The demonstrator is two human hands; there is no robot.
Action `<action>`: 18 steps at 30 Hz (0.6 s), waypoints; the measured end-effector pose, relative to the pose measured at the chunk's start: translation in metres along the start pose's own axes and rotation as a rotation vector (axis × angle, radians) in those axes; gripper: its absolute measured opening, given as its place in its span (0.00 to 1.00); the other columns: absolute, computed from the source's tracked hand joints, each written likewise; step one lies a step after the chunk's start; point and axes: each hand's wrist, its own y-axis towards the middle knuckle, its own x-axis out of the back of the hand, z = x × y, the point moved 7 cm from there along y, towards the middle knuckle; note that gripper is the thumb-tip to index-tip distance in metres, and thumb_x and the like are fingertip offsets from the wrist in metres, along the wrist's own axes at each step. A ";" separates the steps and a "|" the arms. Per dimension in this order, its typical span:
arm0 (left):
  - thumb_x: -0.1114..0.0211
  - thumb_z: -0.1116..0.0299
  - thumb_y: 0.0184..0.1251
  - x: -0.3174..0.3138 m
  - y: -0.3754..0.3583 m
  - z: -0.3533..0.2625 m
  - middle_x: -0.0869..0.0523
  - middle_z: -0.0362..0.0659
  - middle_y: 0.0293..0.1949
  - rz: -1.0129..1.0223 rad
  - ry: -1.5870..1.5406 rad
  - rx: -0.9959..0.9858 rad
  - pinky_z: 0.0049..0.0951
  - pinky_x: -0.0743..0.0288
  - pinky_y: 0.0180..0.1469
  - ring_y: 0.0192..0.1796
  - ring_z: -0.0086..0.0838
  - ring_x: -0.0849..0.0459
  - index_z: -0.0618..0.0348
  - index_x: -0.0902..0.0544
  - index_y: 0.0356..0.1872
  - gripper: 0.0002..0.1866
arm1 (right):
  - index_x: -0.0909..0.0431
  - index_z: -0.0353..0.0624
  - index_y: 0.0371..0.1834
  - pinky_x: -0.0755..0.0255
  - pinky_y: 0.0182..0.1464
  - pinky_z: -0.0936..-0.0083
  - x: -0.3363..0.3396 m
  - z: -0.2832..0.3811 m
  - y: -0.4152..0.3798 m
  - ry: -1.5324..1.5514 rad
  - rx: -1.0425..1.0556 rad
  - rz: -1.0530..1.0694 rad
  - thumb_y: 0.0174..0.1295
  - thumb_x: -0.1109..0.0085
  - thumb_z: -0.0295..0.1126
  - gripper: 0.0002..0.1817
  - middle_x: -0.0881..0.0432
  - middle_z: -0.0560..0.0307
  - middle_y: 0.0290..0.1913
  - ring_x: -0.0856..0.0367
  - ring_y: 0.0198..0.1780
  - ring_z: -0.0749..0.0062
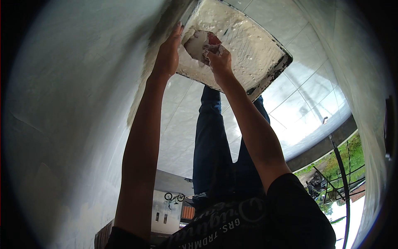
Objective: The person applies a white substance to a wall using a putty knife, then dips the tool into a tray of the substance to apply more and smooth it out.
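A dark-rimmed, shallow rectangular tray (286, 61) holds a layer of off-white wet paste (248, 43), smeared and bubbly on top. My right hand (219, 61), with paste on its fingers, grips a flat reddish scraper (213, 39) in the tray's left part. White paste covers much of the scraper's face. My left hand (168, 56) is at the tray's left edge, beside the wall, with its fingers stretched out and pale smears at the tips. Whether it presses on the tray or the wall is not clear.
A grey plastered wall (70, 83) rises close on my left. Glossy grey floor tiles (286, 93) lie under the tray, near my legs in jeans (211, 145). A bicycle (174, 198) appears in the distance. Greenery (354, 151) and a dark pole (343, 178) show at the right.
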 end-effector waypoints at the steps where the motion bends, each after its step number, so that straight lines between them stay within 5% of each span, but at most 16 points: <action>1: 0.62 0.74 0.73 0.003 -0.001 -0.004 0.34 0.58 0.71 0.015 0.168 -0.114 0.35 0.42 0.73 0.73 0.43 0.34 0.68 0.42 0.73 0.27 | 0.21 0.32 0.49 0.24 0.40 0.75 -0.001 -0.003 0.002 0.000 -0.003 0.004 0.52 0.42 0.23 0.18 0.15 0.51 0.39 0.18 0.38 0.73; 6: 0.60 0.86 0.66 0.003 -0.012 -0.007 0.33 0.58 0.70 -0.008 0.366 -0.209 0.38 0.38 0.73 0.71 0.47 0.31 0.71 0.37 0.69 0.28 | 0.21 0.31 0.44 0.24 0.42 0.69 0.002 0.004 -0.002 -0.155 0.122 -0.240 0.50 0.41 0.24 0.16 0.15 0.48 0.37 0.16 0.38 0.65; 8: 0.67 0.60 0.81 0.004 -0.017 -0.003 0.34 0.57 0.72 0.011 0.292 -0.184 0.37 0.53 0.77 0.75 0.41 0.38 0.62 0.44 0.75 0.28 | 0.21 0.30 0.43 0.24 0.42 0.69 -0.010 0.006 -0.008 -0.222 0.133 -0.221 0.50 0.40 0.25 0.16 0.15 0.47 0.36 0.16 0.38 0.64; 13: 0.67 0.66 0.80 0.005 -0.017 -0.010 0.34 0.57 0.71 0.020 0.275 -0.147 0.37 0.52 0.77 0.74 0.42 0.36 0.63 0.44 0.75 0.26 | 0.21 0.30 0.40 0.23 0.42 0.69 -0.013 -0.006 -0.003 -0.239 -0.065 -0.106 0.48 0.40 0.28 0.16 0.15 0.46 0.34 0.16 0.36 0.63; 18: 0.68 0.66 0.80 0.005 -0.018 -0.016 0.34 0.56 0.71 0.039 0.273 -0.124 0.37 0.54 0.77 0.75 0.41 0.37 0.63 0.44 0.75 0.26 | 0.21 0.30 0.42 0.23 0.42 0.69 -0.014 0.003 -0.017 -0.292 0.041 -0.133 0.49 0.42 0.27 0.16 0.15 0.46 0.34 0.15 0.37 0.62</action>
